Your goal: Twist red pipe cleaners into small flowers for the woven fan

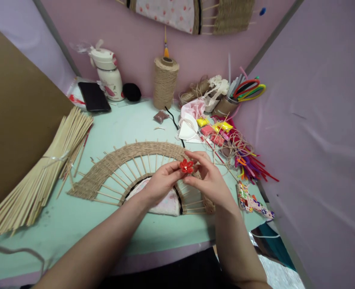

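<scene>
A small red flower (186, 165) with a pale centre is held above a woven fan-shaped piece (97, 176) of twine and thin sticks. My left hand (164, 179) pinches the flower from its left side. On its right, my right hand (206, 176) curves round it with the fingers apart; the fingertips are close to the petals, and whether they touch is unclear. Below the hands, the fan's inner half-circle (165, 205) is white patterned cloth edged in black. Both forearms cover part of the fan.
Bundled sticks (49, 168) lie at left. Behind stand a white bottle (109, 78), a phone (94, 96) and a twine spool (165, 82). At right are clay packets (222, 127), pipe cleaners (252, 164), scissors (251, 90) and a patterned glue gun (252, 200). Another fan (234, 16) hangs on the wall.
</scene>
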Motion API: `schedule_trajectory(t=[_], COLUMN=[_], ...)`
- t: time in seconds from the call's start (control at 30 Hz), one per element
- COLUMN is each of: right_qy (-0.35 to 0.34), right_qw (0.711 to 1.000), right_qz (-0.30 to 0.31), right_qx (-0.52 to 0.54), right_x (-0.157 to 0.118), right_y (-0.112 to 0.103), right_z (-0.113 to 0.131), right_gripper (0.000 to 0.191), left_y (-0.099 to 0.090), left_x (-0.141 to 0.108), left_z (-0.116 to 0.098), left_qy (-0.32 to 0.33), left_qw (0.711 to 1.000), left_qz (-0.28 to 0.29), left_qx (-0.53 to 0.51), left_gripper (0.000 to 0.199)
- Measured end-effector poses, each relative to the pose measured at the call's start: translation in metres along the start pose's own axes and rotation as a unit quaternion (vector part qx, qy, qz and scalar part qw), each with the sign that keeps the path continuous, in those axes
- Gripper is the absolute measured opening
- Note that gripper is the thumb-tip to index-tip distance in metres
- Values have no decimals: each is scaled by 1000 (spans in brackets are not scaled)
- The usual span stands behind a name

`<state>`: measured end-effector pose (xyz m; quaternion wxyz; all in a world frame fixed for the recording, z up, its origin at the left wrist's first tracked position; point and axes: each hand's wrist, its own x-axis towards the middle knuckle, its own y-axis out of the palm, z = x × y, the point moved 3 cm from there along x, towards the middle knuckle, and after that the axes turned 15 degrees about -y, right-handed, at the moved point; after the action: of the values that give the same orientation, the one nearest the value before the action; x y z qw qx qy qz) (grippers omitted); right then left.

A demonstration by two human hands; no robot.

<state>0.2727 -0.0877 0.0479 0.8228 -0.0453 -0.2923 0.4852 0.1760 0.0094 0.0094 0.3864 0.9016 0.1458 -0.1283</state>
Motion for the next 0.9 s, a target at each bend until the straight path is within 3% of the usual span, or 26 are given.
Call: schedule_trajectory(t=[0.17, 0.33, 0.47, 0.63, 0.73, 0.8, 0.9], right_qy=[-112, -136, -133, -95, -70, -75, -112], right_qw=[967, 954, 948, 956, 964, 964, 954], right_qz=[-119, -91, -67, -59, -62, -72, -71], right_qx=[-197, -253, -281, -270, -247, -245, -270], right_x=[-1, 1, 4, 4, 4, 4, 5], right_y=[0, 9, 13, 13, 12, 10, 8], right_z=[18, 21, 18, 16, 16, 16, 18], right_gripper=[24, 8, 5, 10, 10, 5, 18], left_y=[-8, -9, -10, -6, -5, -6, -7], left_x=[5, 7, 5, -2, -3, -2, -2], left_z=[-1, -2, -3, -13, -15, -13, -11], left_qy=[40, 57, 80, 134, 139, 123, 126], left_qw=[994, 990, 981, 943, 932, 932, 909], left_qz=[-105, -118, -128, -171, -187, -202, -246], left_qx=[11, 50, 119, 252, 279, 274, 311], left_gripper=[16, 15, 16, 15, 16, 16, 14])
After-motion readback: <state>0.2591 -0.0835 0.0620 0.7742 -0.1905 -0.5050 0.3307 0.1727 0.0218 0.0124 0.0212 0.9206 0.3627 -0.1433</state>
